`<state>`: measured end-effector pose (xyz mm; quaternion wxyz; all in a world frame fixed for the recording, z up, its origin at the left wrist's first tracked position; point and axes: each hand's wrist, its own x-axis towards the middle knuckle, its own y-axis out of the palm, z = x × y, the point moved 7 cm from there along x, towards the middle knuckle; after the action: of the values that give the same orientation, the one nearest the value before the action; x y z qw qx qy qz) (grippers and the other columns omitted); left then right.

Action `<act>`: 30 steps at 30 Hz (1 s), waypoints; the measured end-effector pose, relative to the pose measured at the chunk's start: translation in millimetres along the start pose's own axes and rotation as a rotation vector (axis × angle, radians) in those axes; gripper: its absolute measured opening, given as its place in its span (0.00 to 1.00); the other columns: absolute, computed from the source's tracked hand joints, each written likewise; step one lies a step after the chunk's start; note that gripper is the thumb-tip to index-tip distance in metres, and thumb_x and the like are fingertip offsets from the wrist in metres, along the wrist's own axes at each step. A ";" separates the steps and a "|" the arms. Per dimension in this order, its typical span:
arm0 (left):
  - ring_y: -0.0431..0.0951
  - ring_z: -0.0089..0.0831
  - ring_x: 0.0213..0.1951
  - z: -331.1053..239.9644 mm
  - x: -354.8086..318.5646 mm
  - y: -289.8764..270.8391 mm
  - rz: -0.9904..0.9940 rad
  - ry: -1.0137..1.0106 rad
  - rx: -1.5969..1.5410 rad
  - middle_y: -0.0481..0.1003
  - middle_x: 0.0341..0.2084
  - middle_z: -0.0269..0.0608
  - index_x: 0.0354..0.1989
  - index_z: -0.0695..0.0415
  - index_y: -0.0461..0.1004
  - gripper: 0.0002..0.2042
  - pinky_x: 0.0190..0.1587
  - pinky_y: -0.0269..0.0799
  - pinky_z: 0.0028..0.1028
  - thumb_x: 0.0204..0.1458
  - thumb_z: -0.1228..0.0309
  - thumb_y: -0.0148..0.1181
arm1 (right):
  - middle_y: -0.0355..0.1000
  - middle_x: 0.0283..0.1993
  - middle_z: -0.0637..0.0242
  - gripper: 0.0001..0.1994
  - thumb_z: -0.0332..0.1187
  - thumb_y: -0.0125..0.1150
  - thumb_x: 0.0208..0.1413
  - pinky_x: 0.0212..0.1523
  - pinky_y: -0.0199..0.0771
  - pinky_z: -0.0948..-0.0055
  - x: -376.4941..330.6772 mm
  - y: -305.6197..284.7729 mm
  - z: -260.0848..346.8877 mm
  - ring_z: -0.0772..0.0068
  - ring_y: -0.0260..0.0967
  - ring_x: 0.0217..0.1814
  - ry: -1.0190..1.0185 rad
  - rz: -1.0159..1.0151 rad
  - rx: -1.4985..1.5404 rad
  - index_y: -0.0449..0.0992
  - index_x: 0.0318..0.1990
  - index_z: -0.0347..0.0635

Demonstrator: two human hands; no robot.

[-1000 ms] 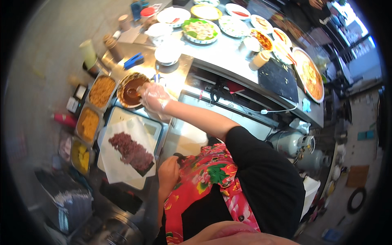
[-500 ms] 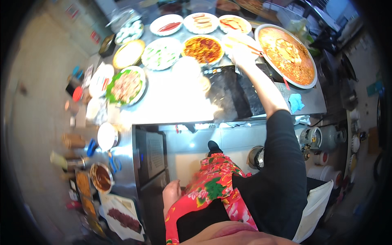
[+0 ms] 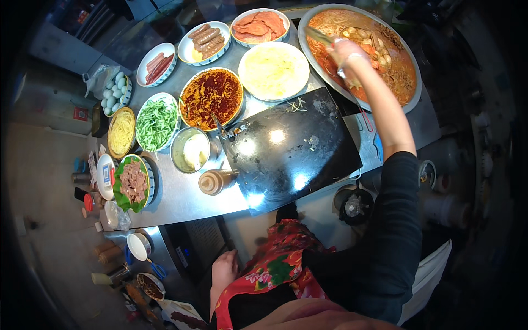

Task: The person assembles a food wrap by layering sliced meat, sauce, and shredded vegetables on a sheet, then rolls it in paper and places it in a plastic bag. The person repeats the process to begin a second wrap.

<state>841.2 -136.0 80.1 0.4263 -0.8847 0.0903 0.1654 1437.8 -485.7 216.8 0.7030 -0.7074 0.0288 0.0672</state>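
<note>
I log the right hand stretched out toward 1 o'clock, over the big round pan of orange-red noodles and other pieces. It wears a thin clear glove and is closed around a long utensil whose handle runs up-left toward 10 o'clock from the fist; the working end of the utensil lies over the food, and I cannot tell its exact shape. The black sleeve runs back from the elbow toward 6 o'clock.

The left hand hangs low at 7 o'clock, beside the red flowered apron, below the desk edge. Fingers point downward, loosely curled, holding nothing that I can see.

Pan position: far right corner of the desk, at 1 o'clock, its rim just beside the dark flat griddle, which sits centre frame with bright light spots on it.

Around the griddle, noted by clock direction from it:
- 12 o'clock: white plate with a pale yellow flat round.
- 11 o'clock: bowl of dark red crumbly topping, with dishes of sausages and orange slices farther out.
- 9 o'clock: metal bowl of pale sauce, bowl of chopped greens, yellow shreds.
- 8 o'clock: brown squeeze bottle lying on its side, and sliced meat on a green leaf.
</note>
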 end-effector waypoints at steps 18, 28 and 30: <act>0.79 0.51 0.40 -27.0 58.4 -11.2 0.114 0.074 0.065 0.79 0.36 0.52 0.46 0.63 0.76 0.15 0.45 0.76 0.42 0.48 0.77 0.56 | 0.76 0.59 0.67 0.28 0.37 0.78 0.40 0.52 0.79 0.57 65.9 -1.4 -76.5 0.64 0.77 0.57 0.279 0.328 -0.580 0.81 0.54 0.51; 0.79 0.51 0.40 -21.4 48.6 -8.7 0.108 0.026 0.088 0.79 0.37 0.52 0.46 0.63 0.77 0.15 0.44 0.76 0.43 0.49 0.77 0.55 | 0.75 0.59 0.54 0.19 0.39 0.60 0.58 0.57 0.75 0.58 70.3 40.6 -126.2 0.52 0.74 0.61 0.336 0.108 -0.253 0.79 0.55 0.42; 0.79 0.53 0.39 -23.3 46.0 -10.9 0.072 0.047 0.078 0.79 0.36 0.54 0.46 0.61 0.77 0.15 0.44 0.76 0.44 0.49 0.77 0.55 | 0.80 0.48 0.51 0.20 0.42 0.65 0.55 0.51 0.77 0.61 58.8 50.4 -153.4 0.54 0.79 0.50 0.309 -0.169 0.016 0.80 0.50 0.38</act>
<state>892.2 -148.4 84.6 0.4520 -0.8673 0.1385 0.1560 1497.5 -636.3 159.4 0.6991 -0.7035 0.0772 -0.1020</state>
